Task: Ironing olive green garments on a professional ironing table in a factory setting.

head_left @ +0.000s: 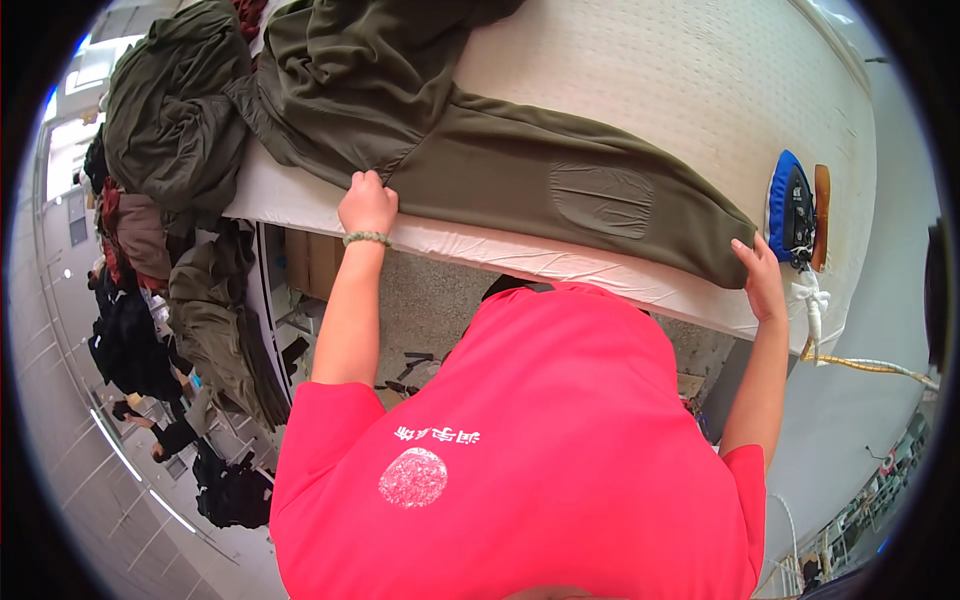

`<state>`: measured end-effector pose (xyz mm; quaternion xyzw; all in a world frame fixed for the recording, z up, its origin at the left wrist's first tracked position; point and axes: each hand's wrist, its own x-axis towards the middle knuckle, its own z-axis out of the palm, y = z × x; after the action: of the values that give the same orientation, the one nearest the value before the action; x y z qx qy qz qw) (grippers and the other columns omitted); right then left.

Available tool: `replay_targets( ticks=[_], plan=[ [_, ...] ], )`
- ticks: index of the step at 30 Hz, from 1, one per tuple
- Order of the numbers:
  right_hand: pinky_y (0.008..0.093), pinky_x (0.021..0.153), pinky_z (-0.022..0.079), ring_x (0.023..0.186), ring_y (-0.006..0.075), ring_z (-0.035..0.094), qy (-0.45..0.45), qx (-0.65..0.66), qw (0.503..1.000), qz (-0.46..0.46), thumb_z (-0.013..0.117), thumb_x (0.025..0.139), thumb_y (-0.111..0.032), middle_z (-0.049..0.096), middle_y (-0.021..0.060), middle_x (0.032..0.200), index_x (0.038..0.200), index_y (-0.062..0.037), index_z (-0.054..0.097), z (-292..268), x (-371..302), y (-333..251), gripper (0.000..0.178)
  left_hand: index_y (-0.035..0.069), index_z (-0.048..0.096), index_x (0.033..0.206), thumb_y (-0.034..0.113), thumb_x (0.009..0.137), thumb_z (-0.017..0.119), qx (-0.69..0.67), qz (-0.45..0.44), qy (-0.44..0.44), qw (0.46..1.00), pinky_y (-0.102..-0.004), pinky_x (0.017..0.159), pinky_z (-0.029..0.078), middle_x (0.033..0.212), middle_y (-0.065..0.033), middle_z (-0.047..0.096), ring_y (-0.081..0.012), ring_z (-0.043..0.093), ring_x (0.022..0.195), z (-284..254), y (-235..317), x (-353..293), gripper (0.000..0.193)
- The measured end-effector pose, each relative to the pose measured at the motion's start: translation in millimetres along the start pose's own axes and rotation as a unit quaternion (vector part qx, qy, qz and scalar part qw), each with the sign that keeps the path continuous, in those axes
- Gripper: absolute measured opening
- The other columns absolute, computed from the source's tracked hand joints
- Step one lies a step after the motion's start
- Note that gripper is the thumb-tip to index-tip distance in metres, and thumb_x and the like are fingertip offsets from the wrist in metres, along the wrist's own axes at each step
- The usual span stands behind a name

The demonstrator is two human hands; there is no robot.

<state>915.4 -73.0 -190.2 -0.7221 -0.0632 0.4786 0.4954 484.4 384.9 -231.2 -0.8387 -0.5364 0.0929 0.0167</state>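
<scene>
Left hand (367,205) is clenching a fold of the olive trousers (520,165) at the crotch end, knuckles up, a pale bead bracelet (366,238) circling the wrist just below it. Right hand (760,275) is gripping the hem of the same trouser leg, fingers lying on the cloth at the near edge of the white padded table (640,70).

The leg is lying flat between the two grips, long axis running from the left hand's hold across to the right hand's hold, hem pointing toward the right hand. A rounded rectangular patch (602,200), same olive colour, is sitting on the leg roughly midway between the hands, a little nearer the right one.

Just beyond the right hand's fingertips a blue iron (790,210) is standing beside a brown rest (821,215); its white-wrapped cord (815,300) is trailing down past the right wrist.

Out beyond the left hand, a heap of olive garments (170,110) is hanging over the table end.
</scene>
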Motion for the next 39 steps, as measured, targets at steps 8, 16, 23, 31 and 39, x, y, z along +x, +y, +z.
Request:
replay_targets(
  ticks=[8, 16, 23, 31, 39],
  plan=[
    [0.0309, 0.115, 0.032, 0.135, 0.0174, 0.047, 0.000, 0.009, 1.000, 0.001, 0.070, 0.093, -0.023, 0.054, 0.0108, 0.144, 0.145, 0.0068, 0.046, 2.0, 1.1, -9.1, 0.065, 0.009, 0.069, 0.097, 0.026, 0.084, 0.066, -0.046, 0.030, -0.002, 0.999, -0.0455, 0.080, 0.056, 0.106, -0.0114, 0.067, -0.0332, 0.069, 0.093, -13.2, -8.4, 2.2, 0.022],
    [0.0300, 0.116, 0.029, 0.138, 0.0174, 0.043, 0.009, 0.010, 1.000, 0.016, 0.072, 0.092, -0.025, 0.051, 0.0122, 0.146, 0.147, 0.0107, 0.041, 3.3, 4.9, -2.9, 0.072, 0.007, 0.068, 0.094, 0.024, 0.082, 0.064, -0.013, 0.010, -0.032, 0.999, -0.0448, 0.081, 0.056, 0.101, -0.0138, 0.070, -0.0339, 0.069, 0.093, -7.5, 1.9, 9.2, 0.021],
    [0.0295, 0.116, 0.029, 0.138, 0.0174, 0.043, 0.048, -0.014, 0.999, 0.011, 0.071, 0.093, -0.025, 0.050, 0.0119, 0.148, 0.149, 0.0098, 0.039, -11.6, 3.9, 2.6, 0.073, 0.007, 0.068, 0.092, 0.026, 0.080, 0.064, -0.016, 0.022, -0.023, 0.999, -0.0450, 0.081, 0.056, 0.099, -0.0135, 0.070, -0.0339, 0.068, 0.092, -22.8, -5.8, 7.4, 0.022],
    [0.0301, 0.113, 0.035, 0.134, 0.0165, 0.049, -0.029, -0.003, 0.999, 0.020, 0.069, 0.095, -0.027, 0.054, 0.0098, 0.146, 0.150, 0.0029, 0.043, -14.8, -38.4, -2.1, 0.068, 0.006, 0.067, 0.092, 0.036, 0.085, 0.067, -0.117, -0.089, 0.048, 0.988, -0.0390, 0.070, 0.057, 0.095, -0.0139, 0.071, -0.0289, 0.071, 0.081, -32.6, -48.3, -52.6, 0.030],
    [0.0299, 0.104, 0.045, 0.120, 0.0149, 0.058, 0.025, -0.105, 0.985, 0.138, 0.067, 0.096, -0.025, 0.063, 0.0073, 0.134, 0.144, 0.0019, 0.050, 5.3, -46.0, 5.2, 0.058, -0.003, 0.067, 0.100, 0.043, 0.102, 0.058, -0.503, -0.323, -0.263, 0.757, -0.0273, 0.050, 0.057, 0.086, -0.0207, 0.074, -0.0252, 0.072, 0.061, -30.3, -28.0, -37.2, 0.047]
  ],
)
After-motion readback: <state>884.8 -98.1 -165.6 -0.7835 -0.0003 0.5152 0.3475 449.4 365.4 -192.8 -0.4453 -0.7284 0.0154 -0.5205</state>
